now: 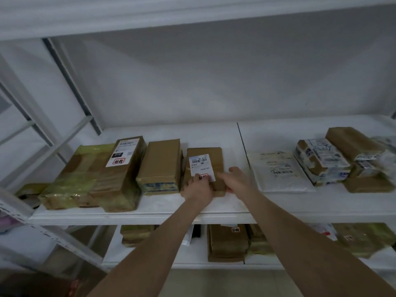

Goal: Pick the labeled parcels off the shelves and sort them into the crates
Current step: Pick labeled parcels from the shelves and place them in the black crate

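Middle shelf board (pixel 214 133), white. Labeled brown parcel (pixel 206 155) lies flat at its centre, near end at the front edge.
Left hand (pixel 198 187) grips the parcel's near-left corner, fingertips over the lower edge of its white label (pixel 201 166). Right hand (pixel 233 179) clamps the near-right corner. The two hands sit close together, both on this one parcel.

Left of the parcel:
- plain brown box (pixel 160 166), almost touching; tight fit on that side
- tall taped box (pixel 126 159) next over
- green-tinted wrapped bundle (pixel 75 179) beyond it

Right of the parcel:
- bare gap, then a flat white mailer (pixel 278 172)
- blue-and-white taped carton (pixel 321 161)
- stacked brown boxes (pixel 353 144) farthest out

Below: more brown parcels on the lower shelf (pixel 227 243).

Writing: the parcel's label carries a barcode and a red-outlined stamp, partly under the fingers; text too small to read. The tall box's label shows "010", white on black, plus a similar red stamp.
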{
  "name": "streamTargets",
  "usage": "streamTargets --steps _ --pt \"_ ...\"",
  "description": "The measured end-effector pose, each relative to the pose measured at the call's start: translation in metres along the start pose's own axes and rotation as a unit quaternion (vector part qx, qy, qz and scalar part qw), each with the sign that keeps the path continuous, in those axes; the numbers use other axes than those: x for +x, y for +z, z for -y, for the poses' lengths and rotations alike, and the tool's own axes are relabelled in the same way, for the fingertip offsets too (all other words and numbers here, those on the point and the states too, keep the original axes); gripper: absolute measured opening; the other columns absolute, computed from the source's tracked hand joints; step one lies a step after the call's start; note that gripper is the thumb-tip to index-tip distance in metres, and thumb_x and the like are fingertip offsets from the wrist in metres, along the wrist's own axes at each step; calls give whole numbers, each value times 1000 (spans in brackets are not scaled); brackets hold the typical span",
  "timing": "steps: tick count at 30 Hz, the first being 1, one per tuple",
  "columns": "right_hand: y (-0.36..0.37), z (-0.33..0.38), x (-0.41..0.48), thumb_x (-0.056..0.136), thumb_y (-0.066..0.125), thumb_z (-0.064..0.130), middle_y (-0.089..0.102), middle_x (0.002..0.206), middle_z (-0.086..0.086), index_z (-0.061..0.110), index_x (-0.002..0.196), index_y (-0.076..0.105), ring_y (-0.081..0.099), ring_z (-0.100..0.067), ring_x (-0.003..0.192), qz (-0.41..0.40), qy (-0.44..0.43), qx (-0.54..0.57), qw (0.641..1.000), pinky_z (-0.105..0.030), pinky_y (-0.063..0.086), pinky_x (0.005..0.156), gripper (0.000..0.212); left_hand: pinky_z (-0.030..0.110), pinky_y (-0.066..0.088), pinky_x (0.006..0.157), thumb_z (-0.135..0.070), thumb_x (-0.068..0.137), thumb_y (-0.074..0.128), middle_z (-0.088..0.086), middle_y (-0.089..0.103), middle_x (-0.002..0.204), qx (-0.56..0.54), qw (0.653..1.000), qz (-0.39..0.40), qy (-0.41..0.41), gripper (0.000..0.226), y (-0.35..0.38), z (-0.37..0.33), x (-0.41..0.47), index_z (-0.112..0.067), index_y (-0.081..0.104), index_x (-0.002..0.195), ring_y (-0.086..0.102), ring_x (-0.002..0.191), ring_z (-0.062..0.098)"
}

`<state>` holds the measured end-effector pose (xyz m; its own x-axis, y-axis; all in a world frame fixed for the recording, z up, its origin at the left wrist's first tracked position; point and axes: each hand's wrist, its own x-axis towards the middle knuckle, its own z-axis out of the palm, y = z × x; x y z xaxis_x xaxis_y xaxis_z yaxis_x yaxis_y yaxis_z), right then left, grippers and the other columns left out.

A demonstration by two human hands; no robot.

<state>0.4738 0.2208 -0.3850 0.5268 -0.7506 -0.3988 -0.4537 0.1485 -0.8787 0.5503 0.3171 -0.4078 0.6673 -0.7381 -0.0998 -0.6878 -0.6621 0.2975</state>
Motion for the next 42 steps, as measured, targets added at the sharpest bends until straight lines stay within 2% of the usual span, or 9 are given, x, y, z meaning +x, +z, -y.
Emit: streamTargets --steps 2,7,14,19,25,27,29,36,42 --pt "-2 1 -3 88 65 19 57 79 -5 5 95 54 58 -17 70 29 13 19 999 -26 51 60 19 41 41 99 -23 96 37 9 49 131 -25 1000 5 12 37 -2 1 -2 -19 50 131 47 121 30" --pt "-8 -13 -15 87 67 19 49 52 -5 8 68 54 39 -11 35 73 47 -14 996 -20 28 37 25 31 41 98 -27 101 37 8 54 133 -103 995 -8 -10 37 -7 -1 -25 -16 52 133 51 121 26" --pt "-37 -34 -51 78 76 20 55 71 -2 12 77 56 45 -11 57 80 55 1 995 -20 30 42 22 32 41 101 -23 100 42 8 54 136 -179 983 -32 -32 37 -7 -17 -74 -13 51 134 53 121 24" --pt "-55 -37 -87 75 74 10 66 79 -4 8 80 67 49 -7 56 101 6 -47 994 -15 30 38 8 40 45 96 -21 94 52 13 49 133 -191 963 -148 -121 46 -19 -12 -116 -15 40 138 52 117 30" --pt "-51 -49 -126 83 68 10 64 75 -5 7 89 67 53 -13 63 159 0 -53 986 -26 48 67 6 38 41 101 -30 96 50 12 52 138 -277 922 -149 -225 54 -28 19 -178 -15 35 146 50 124 29" --pt "-38 -56 -135 84 66 9 64 73 -6 5 94 68 54 -15 66 186 5 -58 981 -30 50 77 11 39 45 100 -27 96 51 9 59 131 -299 912 -145 -239 46 -24 31 -203 -16 46 140 56 118 27" --pt "-20 -63 -144 83 63 7 63 76 -8 1 100 68 53 -17 69 213 8 -63 975 -30 47 70 19 38 46 98 -22 94 55 7 63 126 -323 895 -160 -261 41 -19 45 -228 -14 53 134 58 114 25" --pt "69 -81 -182 87 57 12 60 82 -5 13 86 60 54 -18 78 273 -6 -104 956 -32 46 78 4 33 51 84 -21 92 60 12 65 116 -362 841 -196 -351 36 -13 113 -297 -11 59 126 62 100 25" --pt "180 -91 -215 88 59 6 62 75 -5 11 79 59 57 -17 68 310 8 -114 944 -27 47 65 10 38 52 91 -22 93 59 7 66 118 -359 809 -195 -422 33 -5 205 -352 -11 61 124 62 102 22"
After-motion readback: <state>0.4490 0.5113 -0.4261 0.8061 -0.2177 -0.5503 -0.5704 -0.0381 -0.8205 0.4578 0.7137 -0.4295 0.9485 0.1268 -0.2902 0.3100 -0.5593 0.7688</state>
